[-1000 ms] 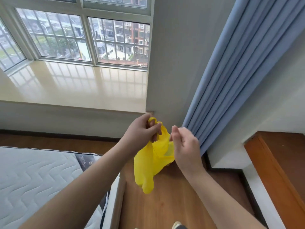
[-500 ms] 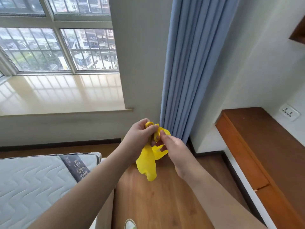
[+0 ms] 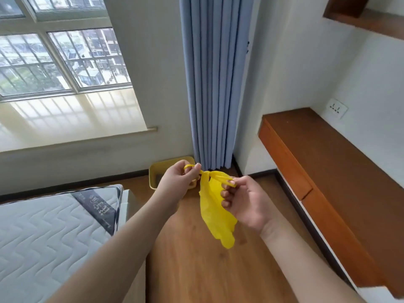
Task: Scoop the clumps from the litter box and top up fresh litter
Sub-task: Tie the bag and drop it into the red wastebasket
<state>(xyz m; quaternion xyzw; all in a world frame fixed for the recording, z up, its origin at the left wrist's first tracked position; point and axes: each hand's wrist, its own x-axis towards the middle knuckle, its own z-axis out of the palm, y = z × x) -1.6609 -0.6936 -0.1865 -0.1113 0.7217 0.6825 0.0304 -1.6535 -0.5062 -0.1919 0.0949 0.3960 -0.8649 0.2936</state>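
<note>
**Mattress label only, too blurred to read**

The one visible marking is a dark label strip (image 3: 97, 206) on the quilted mattress (image 3: 43, 232), carrying a round emblem and pale characters, too blurred and foreshortened to read. No other writing shows.

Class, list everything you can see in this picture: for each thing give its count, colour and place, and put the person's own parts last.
bag: one, yellow, held up between both hands, hanging limp
bin: one, yellow, on floor below curtain, partly behind left hand
curtain: one, blue, gathered in the corner
window: one, white-framed, upper left
sill: one, pale, below window
mattress: one, white quilted, lower left
floor: wooden, brown
desk: one, brown, along right wall
socket: one, white, wall above desk
left hand: pinches one bag handle
right hand: pinches the other handle
</note>
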